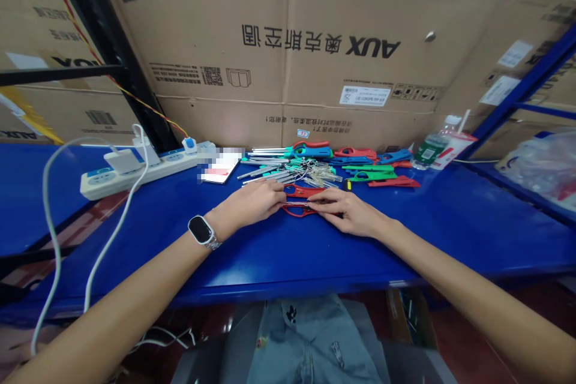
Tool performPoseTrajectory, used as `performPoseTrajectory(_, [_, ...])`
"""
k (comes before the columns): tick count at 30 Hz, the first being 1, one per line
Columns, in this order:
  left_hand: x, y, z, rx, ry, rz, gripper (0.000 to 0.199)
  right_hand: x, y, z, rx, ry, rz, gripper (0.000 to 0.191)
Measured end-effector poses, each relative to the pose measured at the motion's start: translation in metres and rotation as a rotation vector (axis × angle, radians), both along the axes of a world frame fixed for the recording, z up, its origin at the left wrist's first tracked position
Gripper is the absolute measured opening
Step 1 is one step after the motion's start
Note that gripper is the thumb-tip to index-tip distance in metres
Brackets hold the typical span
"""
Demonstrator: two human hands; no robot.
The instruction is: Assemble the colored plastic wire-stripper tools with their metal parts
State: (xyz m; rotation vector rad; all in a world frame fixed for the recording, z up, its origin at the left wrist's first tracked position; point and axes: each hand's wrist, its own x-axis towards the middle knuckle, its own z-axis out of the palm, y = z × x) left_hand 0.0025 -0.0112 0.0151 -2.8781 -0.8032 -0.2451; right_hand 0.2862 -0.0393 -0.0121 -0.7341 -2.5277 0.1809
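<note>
My left hand (261, 203), with a watch on its wrist, has its fingers pinched at the left end of a red lighter shell (297, 211). At the other end, the fingers of my right hand (348, 211) close on the same shell, and a thin, light strip shows along it. A second red lighter shell (300, 191) lies just behind, close to both hands. Beyond them is a heap of metal lighter tubes (270, 171) with green ends and clear small parts (321, 173). My fingertips partly hide what they grip.
Green lighter shells (371, 174), blue ones (396, 156) and red ones (400, 182) lie behind my right hand. A phone (225, 167) and a power strip (135, 173) are at left. A bottle (427, 147) and a cup (450, 153) stand back right, before a cardboard wall (216, 114).
</note>
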Motion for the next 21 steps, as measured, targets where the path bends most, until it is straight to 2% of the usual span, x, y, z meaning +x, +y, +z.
performPoseTrajectory(5, [0.001,-0.001,0.001,0.01,0.02,0.012,0.023,0.001,-0.002,0.003,0.027,-0.017,0.035,0.036])
performPoseTrajectory(9, [0.002,0.0,-0.001,0.008,0.022,0.006,0.019,0.002,-0.006,-0.002,-0.017,0.02,-0.014,0.035])
performPoseTrajectory(16, [0.0,0.0,-0.002,0.032,0.022,0.008,0.025,0.008,-0.004,-0.008,-0.1,-0.011,-0.059,0.038])
performPoseTrajectory(21, [0.002,-0.003,-0.003,0.021,-0.114,-0.019,0.018,0.008,-0.003,-0.012,-0.131,0.001,-0.068,0.037])
